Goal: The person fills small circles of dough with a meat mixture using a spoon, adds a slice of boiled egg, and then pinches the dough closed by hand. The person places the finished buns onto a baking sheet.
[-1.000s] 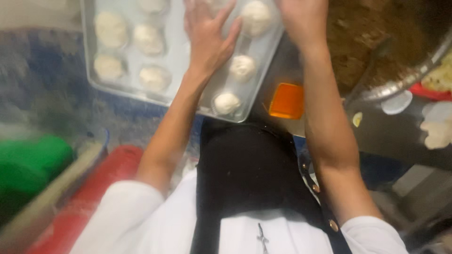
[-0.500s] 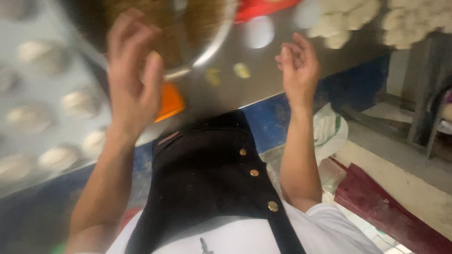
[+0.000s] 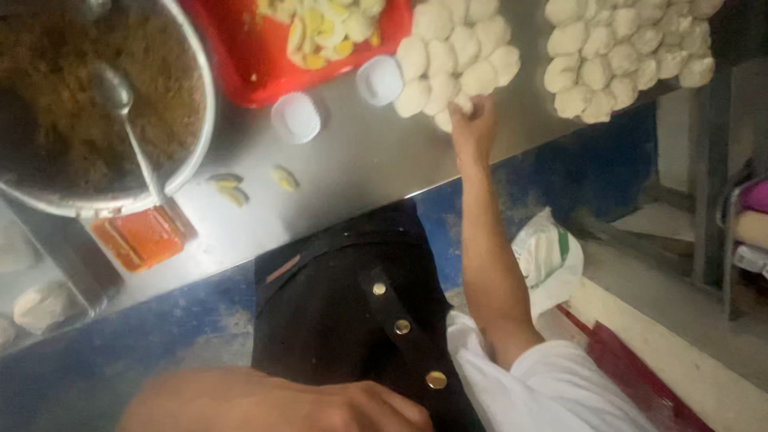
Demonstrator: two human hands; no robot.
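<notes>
My right hand (image 3: 472, 128) reaches across the steel table (image 3: 360, 168) to the near edge of a heap of pale round dough pieces (image 3: 456, 56). Its fingers are curled on one dough piece (image 3: 462, 102) at the heap's front. My left hand (image 3: 360, 404) lies low at the bottom of the view, blurred, against my black apron (image 3: 344, 320). Nothing shows in it, and its fingers cannot be made out. A second heap of dough pieces (image 3: 624, 48) lies further right on the table.
A large metal bowl (image 3: 204, 120) of brown filling with a spoon (image 3: 120, 96) stands at the left. Behind are a red tray (image 3: 248, 64) of yellow slices and two white caps (image 3: 296, 116). An orange block (image 3: 140, 236) sits near the table edge, and a white bag (image 3: 552, 256) lies on the floor.
The view has swung right, away from the tray of dough balls. My right hand has stretched out to the dough heap, and my left hand has dropped down to the apron.
</notes>
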